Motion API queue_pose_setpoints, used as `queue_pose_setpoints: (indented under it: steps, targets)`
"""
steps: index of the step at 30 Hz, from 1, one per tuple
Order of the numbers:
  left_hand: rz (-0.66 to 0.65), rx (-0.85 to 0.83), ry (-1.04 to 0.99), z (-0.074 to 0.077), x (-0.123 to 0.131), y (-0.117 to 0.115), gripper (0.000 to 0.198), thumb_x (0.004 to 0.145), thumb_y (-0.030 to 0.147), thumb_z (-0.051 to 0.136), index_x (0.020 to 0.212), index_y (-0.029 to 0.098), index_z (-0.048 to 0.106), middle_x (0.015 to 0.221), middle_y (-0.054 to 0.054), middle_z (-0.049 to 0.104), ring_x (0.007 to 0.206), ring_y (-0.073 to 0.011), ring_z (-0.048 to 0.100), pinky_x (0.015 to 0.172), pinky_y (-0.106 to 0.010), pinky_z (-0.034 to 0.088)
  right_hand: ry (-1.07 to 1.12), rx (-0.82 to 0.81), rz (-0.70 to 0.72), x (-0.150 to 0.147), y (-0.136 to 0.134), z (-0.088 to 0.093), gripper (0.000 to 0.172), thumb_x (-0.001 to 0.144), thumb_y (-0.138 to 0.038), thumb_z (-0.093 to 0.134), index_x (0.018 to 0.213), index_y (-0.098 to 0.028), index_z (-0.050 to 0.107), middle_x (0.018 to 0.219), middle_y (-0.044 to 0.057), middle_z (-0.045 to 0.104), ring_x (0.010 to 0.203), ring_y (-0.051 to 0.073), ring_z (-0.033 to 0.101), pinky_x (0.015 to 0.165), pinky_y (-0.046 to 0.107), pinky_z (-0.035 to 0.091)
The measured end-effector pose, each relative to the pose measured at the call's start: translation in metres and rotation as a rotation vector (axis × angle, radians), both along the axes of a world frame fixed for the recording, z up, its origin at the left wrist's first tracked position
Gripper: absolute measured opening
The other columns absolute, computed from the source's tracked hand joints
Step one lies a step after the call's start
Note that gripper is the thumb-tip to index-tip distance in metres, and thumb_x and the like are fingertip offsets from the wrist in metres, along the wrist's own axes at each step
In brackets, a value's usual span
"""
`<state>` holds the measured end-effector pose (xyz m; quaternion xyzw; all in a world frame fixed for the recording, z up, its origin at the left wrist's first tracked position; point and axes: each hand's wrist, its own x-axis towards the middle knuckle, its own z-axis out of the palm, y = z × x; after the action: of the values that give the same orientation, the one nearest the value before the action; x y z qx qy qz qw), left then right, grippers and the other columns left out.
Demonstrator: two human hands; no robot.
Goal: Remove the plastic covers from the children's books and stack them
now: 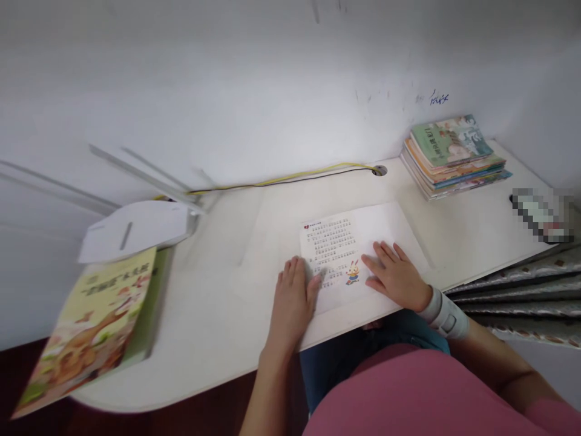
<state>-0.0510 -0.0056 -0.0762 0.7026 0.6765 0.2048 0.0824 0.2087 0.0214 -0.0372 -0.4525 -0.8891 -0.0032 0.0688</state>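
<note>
A thin book lies open near the front edge of the white desk, with lines of print and a small cartoon rabbit on its left page. The right page is mostly blank. My left hand rests at the book's left edge, fingers stretched and thumb touching the page. My right hand lies flat on the right page, its fingers spread. A grey band is around my right wrist. Neither hand grips anything.
A stack of picture books stands at the back right. A phone-like object, partly pixelated, lies at the right edge. Yellow-covered books and a white router-like device with antennas sit left. Cables run along the wall to a hole.
</note>
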Motion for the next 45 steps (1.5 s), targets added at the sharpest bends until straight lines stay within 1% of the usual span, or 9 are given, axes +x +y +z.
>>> queue_pose_setpoints:
  steps: [7,12,16,22,34,39,42,43,45]
  targets:
    - [0.02,-0.015,0.011,0.002,0.002,0.0,0.068,0.093,0.051,0.026,0.137,0.001,0.039,0.143,-0.026,0.04,0.135,-0.0348,0.035,0.108,-0.058,0.03,-0.018,0.021,-0.038,0.0,-0.001,-0.001,0.052,0.092,-0.047,0.044,0.137,-0.022,0.046,0.145,0.018,0.041,0.134,0.03,0.037,0.108,0.049,0.028]
    - [0.022,-0.007,0.025,0.002,0.002,0.0,0.067,0.093,0.052,0.026,0.135,0.003,0.044,0.144,-0.025,0.04,0.136,-0.0348,0.034,0.108,-0.057,0.029,-0.025,0.025,-0.037,0.002,0.0,-0.001,0.051,0.092,-0.047,0.043,0.137,-0.022,0.047,0.144,0.019,0.042,0.133,0.031,0.038,0.107,0.05,0.028]
    - [0.008,-0.002,0.044,0.002,0.002,-0.001,0.065,0.093,0.051,0.027,0.133,0.004,0.046,0.144,-0.025,0.039,0.136,-0.0355,0.033,0.107,-0.058,0.031,-0.027,0.023,-0.04,0.004,0.001,-0.001,0.05,0.093,-0.046,0.042,0.136,-0.021,0.047,0.144,0.02,0.041,0.133,0.032,0.038,0.107,0.05,0.028]
    - [0.014,0.002,0.047,0.005,0.004,0.0,0.063,0.093,0.05,0.029,0.134,0.005,0.046,0.144,-0.025,0.04,0.136,-0.0353,0.033,0.106,-0.058,0.032,-0.026,0.032,-0.057,0.006,0.002,-0.001,0.05,0.093,-0.045,0.041,0.137,-0.021,0.046,0.143,0.019,0.042,0.133,0.032,0.038,0.108,0.051,0.027]
    - [0.016,-0.008,0.063,0.004,0.005,0.001,0.059,0.096,0.042,0.024,0.132,0.003,0.048,0.143,-0.024,0.04,0.137,-0.0334,0.032,0.108,-0.055,0.031,-0.059,0.064,-0.08,0.007,-0.001,0.002,0.048,0.093,-0.042,0.043,0.136,-0.021,0.047,0.141,0.021,0.044,0.129,0.035,0.042,0.103,0.052,0.033]
    - [0.002,0.018,0.104,0.007,0.007,0.001,0.053,0.096,0.042,0.026,0.133,0.011,0.049,0.145,-0.02,0.04,0.136,-0.0317,0.035,0.105,-0.055,0.035,-0.059,0.07,-0.09,0.004,0.002,0.004,0.047,0.092,-0.041,0.046,0.132,-0.018,0.052,0.138,0.022,0.047,0.126,0.036,0.045,0.101,0.052,0.034]
    - [0.012,0.005,0.148,0.011,0.009,0.001,0.055,0.095,0.045,0.028,0.133,0.011,0.05,0.145,-0.02,0.04,0.135,-0.0322,0.037,0.106,-0.053,0.035,-0.045,0.076,-0.039,0.003,0.002,0.004,0.051,0.09,-0.042,0.049,0.132,-0.011,0.051,0.141,0.024,0.043,0.13,0.038,0.039,0.103,0.053,0.033]
    - [0.021,-0.004,0.164,0.012,0.01,0.0,0.056,0.095,0.045,0.029,0.133,0.011,0.05,0.145,-0.02,0.04,0.135,-0.0323,0.037,0.106,-0.052,0.035,-0.04,0.077,0.008,0.002,0.002,0.004,0.055,0.089,-0.044,0.05,0.133,-0.011,0.05,0.144,0.024,0.04,0.132,0.038,0.036,0.104,0.054,0.031]
    - [0.035,-0.017,0.19,0.015,0.012,0.0,0.057,0.095,0.046,0.028,0.134,0.01,0.049,0.144,-0.021,0.041,0.134,-0.0326,0.038,0.107,-0.051,0.034,-0.032,0.071,0.142,-0.004,0.002,0.004,0.061,0.087,-0.049,0.053,0.136,-0.014,0.046,0.148,0.022,0.035,0.136,0.038,0.03,0.106,0.057,0.027]
